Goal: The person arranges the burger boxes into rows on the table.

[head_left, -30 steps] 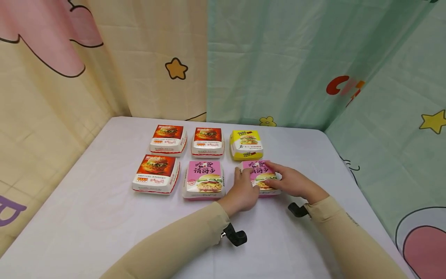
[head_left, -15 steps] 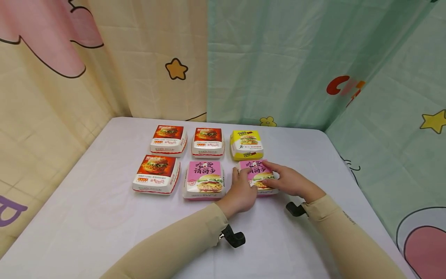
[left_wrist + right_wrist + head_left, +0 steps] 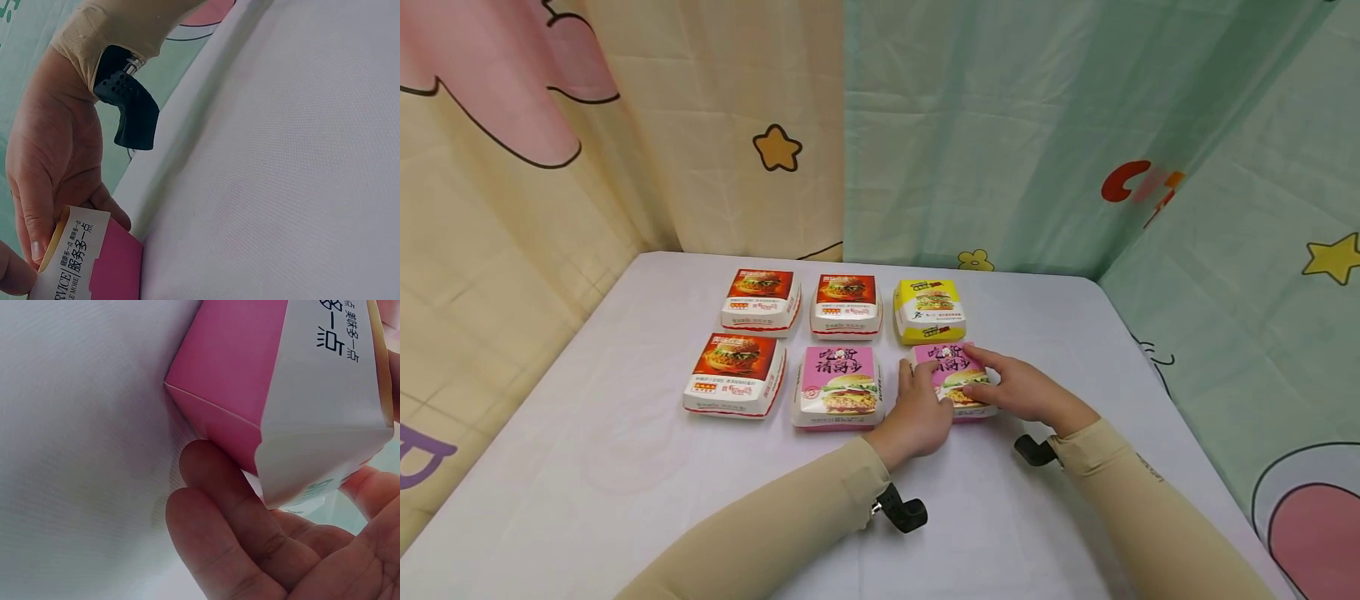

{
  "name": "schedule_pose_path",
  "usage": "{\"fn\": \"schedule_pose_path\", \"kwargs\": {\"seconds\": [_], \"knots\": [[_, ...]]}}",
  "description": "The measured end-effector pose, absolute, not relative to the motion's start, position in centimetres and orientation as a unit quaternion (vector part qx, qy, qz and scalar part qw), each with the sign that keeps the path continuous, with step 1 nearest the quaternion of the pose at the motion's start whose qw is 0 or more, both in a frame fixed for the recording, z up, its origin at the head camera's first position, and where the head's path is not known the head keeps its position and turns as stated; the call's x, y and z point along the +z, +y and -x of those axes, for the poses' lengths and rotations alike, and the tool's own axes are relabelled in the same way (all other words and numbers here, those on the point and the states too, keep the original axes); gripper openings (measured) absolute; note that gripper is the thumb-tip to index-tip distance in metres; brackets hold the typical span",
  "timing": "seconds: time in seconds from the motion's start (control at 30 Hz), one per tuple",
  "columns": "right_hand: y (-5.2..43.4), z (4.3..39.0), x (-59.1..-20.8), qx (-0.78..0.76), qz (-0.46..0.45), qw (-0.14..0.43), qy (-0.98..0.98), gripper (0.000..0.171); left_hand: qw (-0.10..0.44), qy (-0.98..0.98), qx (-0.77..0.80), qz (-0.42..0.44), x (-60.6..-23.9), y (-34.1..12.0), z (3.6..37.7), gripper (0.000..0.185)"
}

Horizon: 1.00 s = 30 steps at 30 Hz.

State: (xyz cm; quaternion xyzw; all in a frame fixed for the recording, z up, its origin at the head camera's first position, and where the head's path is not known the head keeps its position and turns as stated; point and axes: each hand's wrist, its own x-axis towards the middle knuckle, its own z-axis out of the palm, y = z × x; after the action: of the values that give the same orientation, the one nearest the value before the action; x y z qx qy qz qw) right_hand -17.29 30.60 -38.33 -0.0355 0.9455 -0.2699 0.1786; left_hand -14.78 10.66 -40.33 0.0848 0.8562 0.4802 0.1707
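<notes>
While the left hand (image 3: 920, 414) and the right hand (image 3: 1017, 388) curl their fingers round the pink-and-white cardboard burger box (image 3: 952, 375), each grip closes on its sides; it sits on the white-clothed counter (image 3: 587, 467), front row, just below the yellow cardboard burger box (image 3: 928, 311).

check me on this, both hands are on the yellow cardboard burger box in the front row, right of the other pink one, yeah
Not quite. The left hand and right hand are on a pink cardboard burger box, not a yellow one; the head view shows it. It does sit in the front row, right of the other pink cardboard burger box. The yellow cardboard burger box sits untouched behind it.
</notes>
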Motion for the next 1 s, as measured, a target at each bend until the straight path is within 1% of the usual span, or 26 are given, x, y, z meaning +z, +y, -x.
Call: {"fn": "schedule_pose_path", "kwargs": {"seconds": [0.57,0.67,1.0], "knots": [[30.72,17.39,-38.62,-0.295,0.030,0.188,0.937,0.086,0.159,0.860,0.475,-0.100,-40.51,10.48,14.79,0.061],[30.77,17.35,-38.72,-0.301,0.027,0.191,0.934,0.087,0.165,0.857,0.478,-0.097,-40.43,10.44,14.76,0.061],[30.66,17.21,-38.82,-0.298,0.035,0.188,0.935,0.088,0.157,0.860,0.475,-0.097,-40.42,10.43,14.76,0.059]]}}
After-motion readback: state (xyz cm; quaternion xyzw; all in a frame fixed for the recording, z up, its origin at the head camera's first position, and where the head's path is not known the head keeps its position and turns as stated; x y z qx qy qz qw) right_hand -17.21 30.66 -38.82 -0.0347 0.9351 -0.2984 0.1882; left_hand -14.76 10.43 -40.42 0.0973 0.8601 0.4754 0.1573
